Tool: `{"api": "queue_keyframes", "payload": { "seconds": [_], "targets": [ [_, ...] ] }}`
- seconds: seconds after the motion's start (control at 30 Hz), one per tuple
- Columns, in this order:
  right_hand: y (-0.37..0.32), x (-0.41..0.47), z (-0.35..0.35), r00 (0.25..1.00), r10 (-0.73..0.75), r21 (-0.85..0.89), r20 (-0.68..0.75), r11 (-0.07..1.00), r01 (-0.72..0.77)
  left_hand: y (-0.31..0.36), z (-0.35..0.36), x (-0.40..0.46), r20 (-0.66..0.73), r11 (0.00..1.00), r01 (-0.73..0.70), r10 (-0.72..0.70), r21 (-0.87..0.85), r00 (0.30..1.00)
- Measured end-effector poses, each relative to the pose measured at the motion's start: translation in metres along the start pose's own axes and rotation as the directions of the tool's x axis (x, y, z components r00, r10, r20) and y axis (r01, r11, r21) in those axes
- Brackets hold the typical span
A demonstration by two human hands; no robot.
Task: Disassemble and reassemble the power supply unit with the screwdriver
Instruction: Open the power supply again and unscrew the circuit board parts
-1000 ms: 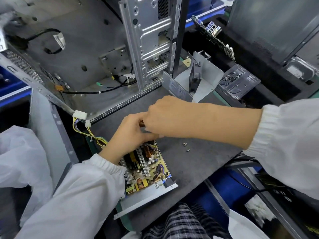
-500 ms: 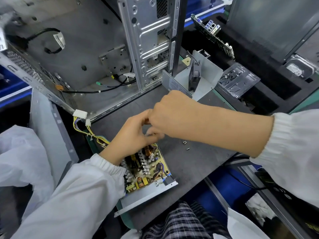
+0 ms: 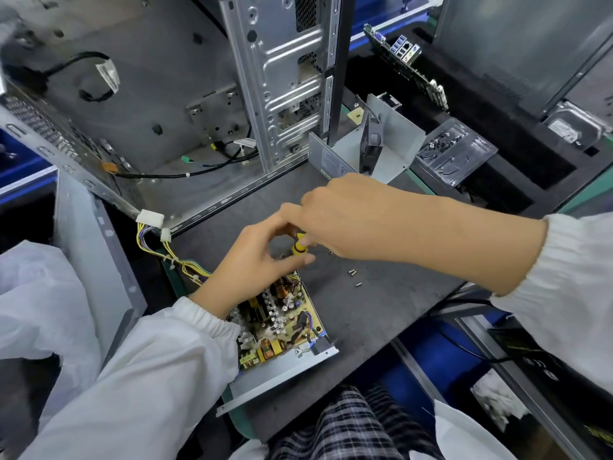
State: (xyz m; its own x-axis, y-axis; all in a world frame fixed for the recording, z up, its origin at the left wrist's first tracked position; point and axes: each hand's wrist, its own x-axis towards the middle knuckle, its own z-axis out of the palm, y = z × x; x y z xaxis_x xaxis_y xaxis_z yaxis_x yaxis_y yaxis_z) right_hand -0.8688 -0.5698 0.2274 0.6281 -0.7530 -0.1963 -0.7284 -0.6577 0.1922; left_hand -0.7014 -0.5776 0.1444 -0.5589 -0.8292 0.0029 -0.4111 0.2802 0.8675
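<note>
Grey workbench (image 3: 381, 313): opened power supply unit (image 3: 282, 330); both hands, right (image 3: 345, 214) and left (image 3: 255, 257), pinch yellow-handled screwdriver (image 3: 299, 244), likely steadying it over a board screw.

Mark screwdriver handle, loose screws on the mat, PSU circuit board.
screwdriver handle (image 3: 299, 246), head view, yellow end between the hands.
loose screws (image 3: 352, 272), head view, on the upper pair.
PSU circuit board (image 3: 282, 322), head view, board centre among capacitors.

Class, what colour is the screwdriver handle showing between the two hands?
Yellow: the screwdriver handle shows between the left hand and right hand, in the head view.
</note>
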Motion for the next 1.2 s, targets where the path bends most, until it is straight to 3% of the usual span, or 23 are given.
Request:
{"api": "queue_keyframes", "payload": {
  "seconds": [0.13, 0.23, 0.4, 0.53, 0.6, 0.73, 0.9, 1.03, 1.2],
  "targets": [
    [-0.005, 0.003, 0.001, 0.999, -0.017, -0.131, -0.049, 0.991, 0.010, -0.001, 0.003, 0.004, -0.038, 0.996, -0.039, 0.042, 0.085, 0.998],
    [-0.006, 0.005, 0.003, 0.999, 0.024, -0.143, -0.043, 0.989, -0.030, -0.003, 0.000, 0.007, 0.049, 0.996, -0.021, 0.017, 0.085, 0.999],
    [-0.007, 0.004, 0.003, 0.995, 0.101, -0.130, -0.027, 0.986, -0.103, -0.005, -0.005, 0.009, 0.138, 1.000, -0.016, 0.014, 0.014, 0.990],
    [-0.011, -0.001, 0.006, 0.997, -0.051, -0.019, 0.061, 0.998, 0.052, -0.005, -0.010, 0.010, 0.181, 0.992, 0.035, -0.013, -0.122, 0.983],
    [-0.011, 0.002, 0.005, 0.994, -0.054, -0.026, 0.098, 0.998, 0.057, -0.005, -0.009, 0.010, 0.213, 0.986, 0.064, -0.029, -0.156, 0.977],
    [-0.011, 0.009, 0.004, 0.995, 0.032, -0.108, 0.093, 0.994, -0.021, 0.001, -0.003, 0.012, 0.153, 0.987, 0.104, -0.085, -0.119, 0.985],
    [-0.013, 0.010, 0.010, 0.984, 0.172, 0.013, 0.055, 0.985, -0.173, -0.001, -0.003, 0.009, 0.094, 0.992, 0.113, -0.107, -0.061, 0.990],
    [-0.008, 0.007, 0.012, 0.987, 0.110, 0.259, 0.115, 0.956, -0.137, -0.003, -0.008, 0.007, 0.102, 0.989, 0.134, -0.127, -0.068, 0.987],
    [-0.004, 0.008, 0.012, 0.993, 0.066, 0.239, 0.103, 0.967, -0.089, -0.002, -0.010, 0.008, 0.129, 0.994, 0.101, -0.094, -0.050, 0.987]
  ]
}}
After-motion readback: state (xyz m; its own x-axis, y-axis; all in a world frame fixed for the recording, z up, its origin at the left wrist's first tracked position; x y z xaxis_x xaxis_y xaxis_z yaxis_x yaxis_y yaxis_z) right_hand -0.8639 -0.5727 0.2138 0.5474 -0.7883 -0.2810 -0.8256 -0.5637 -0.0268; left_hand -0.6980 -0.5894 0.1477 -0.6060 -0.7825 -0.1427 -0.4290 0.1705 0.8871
